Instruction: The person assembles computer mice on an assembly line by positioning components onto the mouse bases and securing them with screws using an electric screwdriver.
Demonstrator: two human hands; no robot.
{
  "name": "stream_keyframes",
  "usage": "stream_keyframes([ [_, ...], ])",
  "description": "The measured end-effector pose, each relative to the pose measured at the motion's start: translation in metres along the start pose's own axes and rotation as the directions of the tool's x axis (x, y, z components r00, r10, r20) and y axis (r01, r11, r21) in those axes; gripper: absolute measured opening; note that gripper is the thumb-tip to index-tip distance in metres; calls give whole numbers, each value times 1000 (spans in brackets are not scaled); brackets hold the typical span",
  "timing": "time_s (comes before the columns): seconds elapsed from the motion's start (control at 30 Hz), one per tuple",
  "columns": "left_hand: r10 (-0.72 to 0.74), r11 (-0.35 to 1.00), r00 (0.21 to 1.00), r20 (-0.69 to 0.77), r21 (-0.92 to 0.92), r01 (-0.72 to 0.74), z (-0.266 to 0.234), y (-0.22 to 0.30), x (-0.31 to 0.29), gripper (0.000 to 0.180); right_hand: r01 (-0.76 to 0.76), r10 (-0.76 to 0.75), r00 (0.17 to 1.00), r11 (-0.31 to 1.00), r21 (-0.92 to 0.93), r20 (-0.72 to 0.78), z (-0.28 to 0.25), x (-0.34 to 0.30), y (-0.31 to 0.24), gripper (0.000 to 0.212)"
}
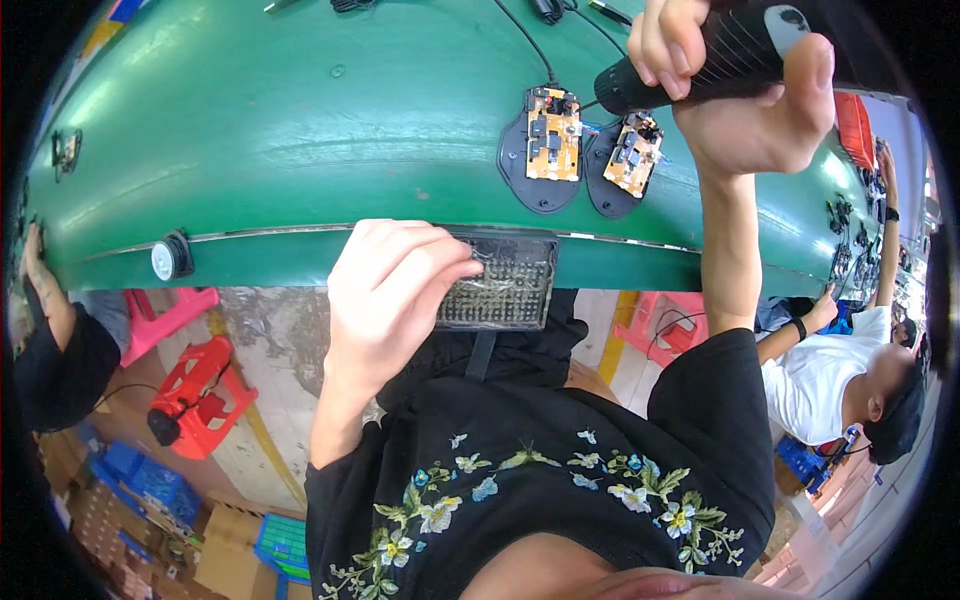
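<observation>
My right hand (pixel 755 120) is wrapped round a black electric screwdriver (pixel 745 45) at the upper right. Its bit points left, close to two mouse-shaped black plastic bases. One base (pixel 540 195) bears an orange circuit board (pixel 553 150) with a cable running from its top. Just right of it, the second base (pixel 612 200) carries a similar board (pixel 632 160). My left hand (pixel 385 295) reaches over a black tray (pixel 520 245) with a grid of small holes at the table's front edge. Thumb and fingers are pinched together at the tray; whatever they hold is too small to make out.
The green table (pixel 330 140) bears black cables (pixel 548 10) at the back. A round white-faced device (pixel 165 260) is at the front edge. Red stools (pixel 205 395) stand below on the left. A person in white (pixel 820 385) works at the right, another person (pixel 65 360) sits left.
</observation>
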State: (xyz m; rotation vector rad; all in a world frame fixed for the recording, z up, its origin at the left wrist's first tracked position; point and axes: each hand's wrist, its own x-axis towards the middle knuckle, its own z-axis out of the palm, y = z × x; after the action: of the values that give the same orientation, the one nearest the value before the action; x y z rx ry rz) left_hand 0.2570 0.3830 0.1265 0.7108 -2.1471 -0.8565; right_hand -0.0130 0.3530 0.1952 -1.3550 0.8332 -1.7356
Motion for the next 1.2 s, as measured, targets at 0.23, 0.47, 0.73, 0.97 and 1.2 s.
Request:
stream_keyframes([
  [0.23, 30, 999, 999, -27, -20, -30, 15, -2, 2, 25, -76, 54, 983, 990, 121, 173, -60, -6, -46, 72],
  [0.47, 88, 994, 995, -43, -65, -91, 29, 3, 8, 34, -279, -18, 631, 928, 249, 775, -35, 0, -67, 5],
  [0.73, 106, 987, 994, -38, -116, -110, 35, 9, 13, 27, -347, -51, 556, 893, 288, 830, -20, -1, -50, 9],
  [0.97, 46, 987, 999, 25, -158, -41, 34, 9, 10, 25, -260, -81, 671, 905, 337, 737, -13, -12, -50, 33],
  [1.2, 35, 978, 998, 59, -209, -22, 36, 7, 5, 25, -169, -121, 790, 899, 404, 601, 6, -23, -50, 61],
])
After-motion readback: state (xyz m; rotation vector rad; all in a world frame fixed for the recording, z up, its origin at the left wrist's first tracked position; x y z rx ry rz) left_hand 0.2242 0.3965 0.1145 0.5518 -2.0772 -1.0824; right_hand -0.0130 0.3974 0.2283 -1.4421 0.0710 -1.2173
